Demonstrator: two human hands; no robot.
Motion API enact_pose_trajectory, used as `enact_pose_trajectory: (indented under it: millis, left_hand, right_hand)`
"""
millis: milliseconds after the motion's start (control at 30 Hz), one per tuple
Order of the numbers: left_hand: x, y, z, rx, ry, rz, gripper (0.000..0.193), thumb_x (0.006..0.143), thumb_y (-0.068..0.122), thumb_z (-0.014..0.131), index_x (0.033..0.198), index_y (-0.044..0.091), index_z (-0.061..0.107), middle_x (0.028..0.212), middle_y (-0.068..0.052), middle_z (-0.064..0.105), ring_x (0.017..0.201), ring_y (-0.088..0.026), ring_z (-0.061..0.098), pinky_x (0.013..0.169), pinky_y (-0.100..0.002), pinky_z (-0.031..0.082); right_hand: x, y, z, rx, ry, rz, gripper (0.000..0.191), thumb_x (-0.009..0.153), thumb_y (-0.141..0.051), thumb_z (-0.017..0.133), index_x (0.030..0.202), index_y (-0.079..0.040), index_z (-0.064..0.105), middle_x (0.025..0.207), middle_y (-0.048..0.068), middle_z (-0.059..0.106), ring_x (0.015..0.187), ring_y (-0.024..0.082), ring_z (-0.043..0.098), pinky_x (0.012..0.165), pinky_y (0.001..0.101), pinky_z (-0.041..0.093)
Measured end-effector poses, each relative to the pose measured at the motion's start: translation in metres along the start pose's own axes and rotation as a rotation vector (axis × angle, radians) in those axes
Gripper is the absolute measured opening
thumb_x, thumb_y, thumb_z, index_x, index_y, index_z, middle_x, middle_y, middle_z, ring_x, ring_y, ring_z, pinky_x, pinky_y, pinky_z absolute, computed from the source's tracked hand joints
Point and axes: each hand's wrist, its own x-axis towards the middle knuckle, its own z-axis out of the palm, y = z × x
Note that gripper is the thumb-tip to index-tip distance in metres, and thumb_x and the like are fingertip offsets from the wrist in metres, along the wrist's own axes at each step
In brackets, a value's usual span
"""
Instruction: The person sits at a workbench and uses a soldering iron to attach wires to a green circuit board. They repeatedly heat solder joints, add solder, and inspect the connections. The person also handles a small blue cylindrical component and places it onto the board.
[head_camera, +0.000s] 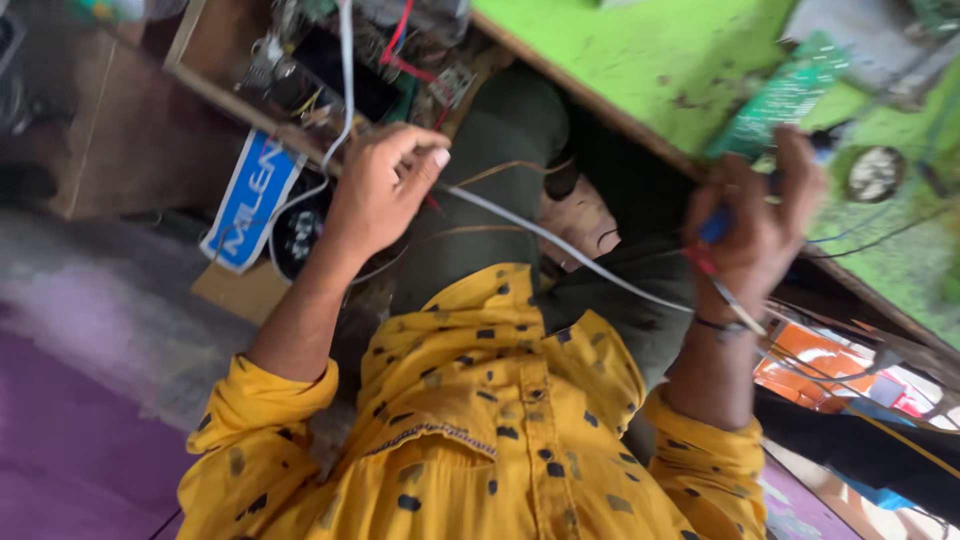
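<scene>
Left hand (385, 190), centre-left of the frame: fingers curled in, thumb and fingertips pinched narrow on a thin grey wire (560, 250). The wire runs from that pinch down and right across the middle of the frame to the right hand (755, 225). A second pale cable (345, 80) rises from behind the left hand to the top edge.

Right hand, right of centre: closed in a fist around a blue-handled tool (715, 228) with a red band. Its thin metal tip (740, 308) pokes out below the wrist. The grey wire ends at this hand; whether the fingers also clamp it cannot be told.

Motion blur softens the whole right side. The green circuit board (785, 95) on the green table (620, 60), upper right, is smeared and partly behind the fingers. The open wooden box of wiring (330, 60), top centre, is cut by the frame edge.

Both forearms reach up from yellow spotted sleeves (270, 420), elbows bent, hands held over dark green trousers (510, 130).
</scene>
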Motion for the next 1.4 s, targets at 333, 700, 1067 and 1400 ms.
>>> enact_pose_trajectory:
  millis: [333, 700, 1067, 1400]
  left_hand:
    - [-0.031, -0.074, -0.01, 0.655, -0.182, 0.175, 0.028, 0.086, -0.002, 0.068, 0.112, 0.005, 0.076, 0.107, -0.01, 0.067, 0.1, -0.028, 0.062, 0.087, -0.043, 0.052]
    - [-0.031, -0.113, 0.01, 0.646, -0.251, 0.333, 0.02, 0.09, 0.014, 0.067, 0.105, 0.013, 0.079, 0.112, 0.001, 0.076, 0.1, -0.021, 0.059, 0.083, -0.037, 0.046]
    - [0.005, 0.019, -0.007, -0.126, -0.318, 0.062, 0.02, 0.084, 0.022, 0.084, 0.089, 0.01, 0.068, 0.087, -0.004, 0.074, 0.079, -0.023, 0.074, 0.074, -0.036, 0.06]
    - [0.08, 0.135, 0.113, -0.134, -0.55, 0.584, 0.02, 0.087, 0.015, 0.081, 0.103, 0.008, 0.071, 0.087, -0.01, 0.07, 0.082, -0.03, 0.071, 0.071, -0.04, 0.054]
  right_hand:
    - [-0.009, -0.014, 0.017, 0.042, 0.089, 0.084, 0.021, 0.098, -0.005, 0.072, 0.117, 0.002, 0.065, 0.145, 0.02, 0.047, 0.139, 0.037, 0.05, 0.115, 0.0509, 0.046]
    - [0.006, 0.019, 0.005, 0.181, -0.108, 0.001, 0.017, 0.102, 0.004, 0.068, 0.117, 0.0, 0.065, 0.153, 0.019, 0.048, 0.145, 0.036, 0.051, 0.12, 0.0466, 0.045]
    - [-0.022, 0.003, -0.044, 0.212, 0.384, 0.169, 0.014, 0.095, 0.001, 0.08, 0.103, 0.0, 0.068, 0.139, 0.021, 0.054, 0.131, 0.04, 0.058, 0.1, 0.0496, 0.059]
    - [-0.018, -0.02, -0.051, 0.363, 0.249, 0.04, 0.021, 0.087, -0.023, 0.09, 0.095, -0.012, 0.074, 0.129, 0.012, 0.057, 0.122, 0.039, 0.064, 0.099, 0.0503, 0.056]
